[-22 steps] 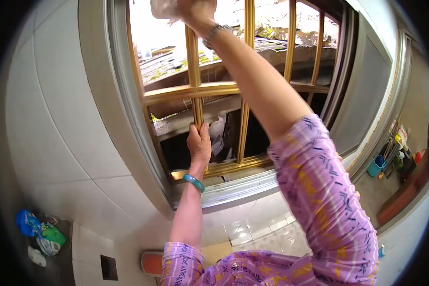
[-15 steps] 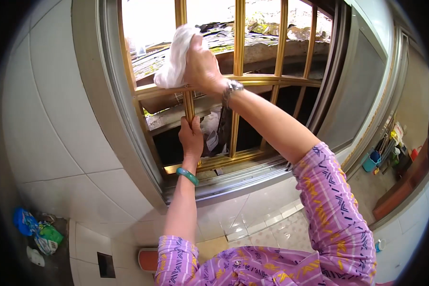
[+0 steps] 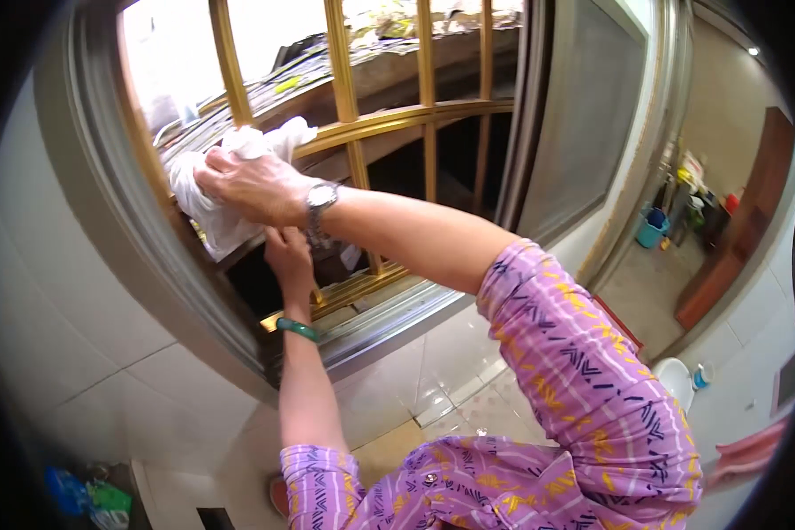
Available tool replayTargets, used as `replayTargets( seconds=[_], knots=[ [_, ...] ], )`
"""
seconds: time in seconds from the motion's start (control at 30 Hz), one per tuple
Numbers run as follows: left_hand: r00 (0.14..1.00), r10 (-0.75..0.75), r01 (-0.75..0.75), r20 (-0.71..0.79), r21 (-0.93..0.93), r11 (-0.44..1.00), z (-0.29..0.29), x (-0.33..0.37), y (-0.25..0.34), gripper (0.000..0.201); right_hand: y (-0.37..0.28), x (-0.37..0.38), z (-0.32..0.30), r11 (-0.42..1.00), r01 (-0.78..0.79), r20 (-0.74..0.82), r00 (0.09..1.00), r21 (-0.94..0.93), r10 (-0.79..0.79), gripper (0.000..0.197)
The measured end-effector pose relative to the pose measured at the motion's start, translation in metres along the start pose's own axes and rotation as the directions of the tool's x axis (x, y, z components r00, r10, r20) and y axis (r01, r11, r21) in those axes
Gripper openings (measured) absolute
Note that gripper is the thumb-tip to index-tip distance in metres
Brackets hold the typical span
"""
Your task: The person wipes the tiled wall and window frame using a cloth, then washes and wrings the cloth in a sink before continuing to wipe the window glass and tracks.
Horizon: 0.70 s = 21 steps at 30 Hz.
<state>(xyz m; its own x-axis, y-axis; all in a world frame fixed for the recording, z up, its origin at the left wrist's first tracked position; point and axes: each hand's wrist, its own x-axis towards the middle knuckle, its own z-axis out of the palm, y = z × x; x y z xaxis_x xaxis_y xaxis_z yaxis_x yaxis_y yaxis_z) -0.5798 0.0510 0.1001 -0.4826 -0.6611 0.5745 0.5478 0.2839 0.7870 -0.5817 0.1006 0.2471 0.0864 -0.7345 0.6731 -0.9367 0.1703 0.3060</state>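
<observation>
My right hand [image 3: 254, 187], with a metal watch on its wrist, is closed on a white cloth [image 3: 205, 221]. The cloth is bunched over the left end of the gold crossbar [image 3: 371, 124] of a window grille and hangs below it. Just under that crossbar my left hand [image 3: 289, 254], its wrist in a green bangle [image 3: 297, 330], is closed around an upright gold bar. My right hand and the cloth hide most of the bar there. Another upright bar [image 3: 230, 69] rises above the cloth.
A grey metal window frame [image 3: 115, 168] surrounds the grille, with a sliding mesh panel [image 3: 583, 106] at right. Roofing and debris [image 3: 397, 53] lie outside. Tiled wall [image 3: 62, 353] stands at left. Beyond a doorway at right is a blue bucket [image 3: 652, 230].
My right hand has moved the cloth left and down along the crossbar to its left end. My left hand still grips its upright bar. The whole view has shifted.
</observation>
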Motion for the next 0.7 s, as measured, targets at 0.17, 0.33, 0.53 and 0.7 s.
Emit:
replayTargets(
  seconds=[0.17,0.33,0.53,0.7],
  knots=[
    [0.973,0.222,-0.21,-0.066,0.15,0.966,-0.006,0.015,-0.039,0.027,0.061,-0.106,-0.032,0.99,0.086,-0.111,0.989,-0.108,-0.098,0.029],
    [0.995,0.085,-0.071,-0.057,0.209,0.975,-0.003,0.006,-0.02,0.032,0.119,-0.129,-0.102,0.952,-0.305,-0.576,0.778,0.002,0.251,0.029],
    [0.996,0.086,-0.081,-0.034,0.129,0.988,-0.004,0.001,-0.015,0.034,0.251,0.007,-0.171,0.695,-0.701,-0.647,0.457,0.161,0.61,0.028],
    [0.989,0.146,-0.135,-0.039,0.21,0.968,0.018,-0.001,-0.027,0.034,0.305,-0.019,-0.134,0.45,-0.706,-0.571,0.707,-0.546,0.417,0.043]
  ],
)
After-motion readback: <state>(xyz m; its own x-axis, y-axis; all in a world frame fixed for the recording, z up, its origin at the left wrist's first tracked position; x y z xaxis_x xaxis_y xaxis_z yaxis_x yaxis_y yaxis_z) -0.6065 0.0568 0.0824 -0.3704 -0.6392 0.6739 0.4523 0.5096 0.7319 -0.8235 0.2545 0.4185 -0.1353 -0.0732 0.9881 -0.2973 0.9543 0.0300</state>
